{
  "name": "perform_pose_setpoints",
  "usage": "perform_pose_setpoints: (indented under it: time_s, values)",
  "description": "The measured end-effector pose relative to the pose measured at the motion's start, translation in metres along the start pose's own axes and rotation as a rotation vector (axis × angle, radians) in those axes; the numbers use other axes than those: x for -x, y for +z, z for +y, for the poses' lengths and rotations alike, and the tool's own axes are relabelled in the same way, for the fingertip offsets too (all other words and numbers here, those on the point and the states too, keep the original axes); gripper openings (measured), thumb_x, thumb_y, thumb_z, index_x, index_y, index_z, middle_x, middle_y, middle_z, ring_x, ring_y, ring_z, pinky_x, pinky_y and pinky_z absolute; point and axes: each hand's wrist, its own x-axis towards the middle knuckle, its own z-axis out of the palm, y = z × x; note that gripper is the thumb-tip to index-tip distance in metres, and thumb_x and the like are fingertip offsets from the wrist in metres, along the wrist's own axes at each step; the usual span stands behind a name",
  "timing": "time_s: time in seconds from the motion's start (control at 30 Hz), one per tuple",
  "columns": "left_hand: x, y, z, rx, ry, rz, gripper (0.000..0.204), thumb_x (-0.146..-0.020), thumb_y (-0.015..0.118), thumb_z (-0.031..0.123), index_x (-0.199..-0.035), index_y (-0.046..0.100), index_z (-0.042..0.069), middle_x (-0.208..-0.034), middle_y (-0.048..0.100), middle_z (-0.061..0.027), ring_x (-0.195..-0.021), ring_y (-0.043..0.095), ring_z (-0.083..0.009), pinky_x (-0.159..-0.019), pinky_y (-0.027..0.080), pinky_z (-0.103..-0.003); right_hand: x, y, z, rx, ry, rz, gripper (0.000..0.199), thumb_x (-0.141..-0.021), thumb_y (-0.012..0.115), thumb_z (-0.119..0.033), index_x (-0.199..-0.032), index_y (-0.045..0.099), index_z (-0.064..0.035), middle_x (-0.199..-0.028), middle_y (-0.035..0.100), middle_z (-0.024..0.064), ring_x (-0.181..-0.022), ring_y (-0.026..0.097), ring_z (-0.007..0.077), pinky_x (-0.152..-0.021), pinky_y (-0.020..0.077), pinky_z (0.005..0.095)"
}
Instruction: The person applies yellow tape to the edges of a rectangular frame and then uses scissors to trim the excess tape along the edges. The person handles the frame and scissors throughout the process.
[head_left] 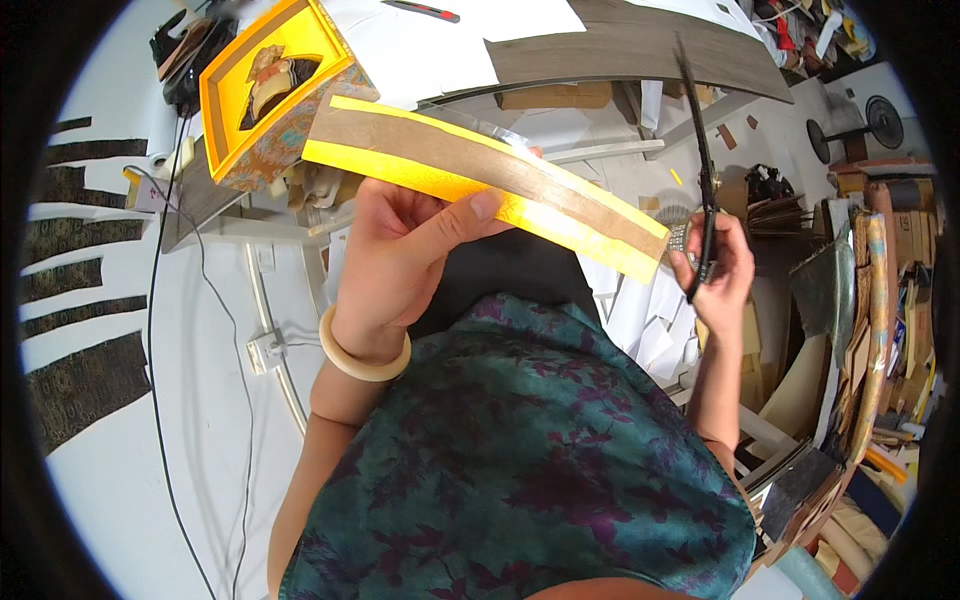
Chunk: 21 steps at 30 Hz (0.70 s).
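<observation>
My left hand [410, 230] grips a long strip [480, 165] from below, with the thumb pressed on its lower yellow edge. The strip has a brown band along its middle and bright yellow borders on both long sides. It slopes down toward the right. In my right hand [722, 262] is a pair of black scissors [704, 185], blades pointing up, held near the strip's right end. Beside those fingers shows a small silvery textured object [679, 237], whose kind I cannot make out. Whether the scissor blades are apart is not plain.
An orange-yellow box [222, 140] with patterned outer sides stands at the upper left, dark and beige pieces inside. A red and black utility knife [422, 11] lies on the far table. Dark patterned strips [85, 240] are at left; stacked boards and rolls [865, 320] at right.
</observation>
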Motion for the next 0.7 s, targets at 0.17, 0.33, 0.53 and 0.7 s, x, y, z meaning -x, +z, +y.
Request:
perform_pose_setpoints:
  time_s: [0.17,0.33,0.53,0.7]
  values:
    - [0.003,0.005,0.001,0.026,0.024,0.058,0.033,-0.090,0.066,-0.006,-0.120,0.055,-0.005,-0.112,0.068,-0.0148,-0.105,0.068,-0.0235,-0.092,0.058,-0.035,-0.004,-0.050,-0.035,0.157,-0.114,-0.028,0.046,-0.065,0.085,-0.013,-0.100,0.063,0.0063,-0.085,0.057,0.0055,-0.073,0.053,0.0119,-0.063,0.0444,0.0231]
    - [0.001,0.010,-0.002,0.035,0.097,0.054,0.034,-0.090,0.064,-0.009,-0.122,0.054,-0.004,-0.113,0.067,-0.0149,-0.105,0.068,-0.0243,-0.090,0.059,-0.038,0.002,-0.074,-0.050,0.255,-0.229,-0.124,0.049,-0.061,0.089,-0.018,-0.097,0.066,0.0061,-0.076,0.055,0.0051,-0.061,0.049,0.0118,-0.050,0.0362,0.0234]
    - [-0.001,0.015,-0.001,0.051,0.121,0.014,0.036,-0.090,0.063,-0.009,-0.124,0.053,-0.005,-0.114,0.067,-0.0159,-0.106,0.068,-0.0253,-0.090,0.060,-0.039,0.006,-0.083,-0.058,0.338,-0.304,-0.124,0.049,-0.061,0.090,-0.021,-0.097,0.068,0.0043,-0.072,0.054,0.0047,-0.054,0.047,0.0110,-0.047,0.0346,0.0240]
    - [-0.003,0.020,0.000,0.074,0.132,-0.007,0.036,-0.090,0.062,-0.010,-0.124,0.052,-0.007,-0.113,0.067,-0.0171,-0.105,0.068,-0.0263,-0.091,0.059,-0.040,0.007,-0.086,-0.058,0.422,-0.325,-0.142,0.051,-0.063,0.090,-0.023,-0.100,0.068,0.0039,-0.079,0.060,0.0067,-0.052,0.049,0.0117,-0.046,0.0392,0.0241]
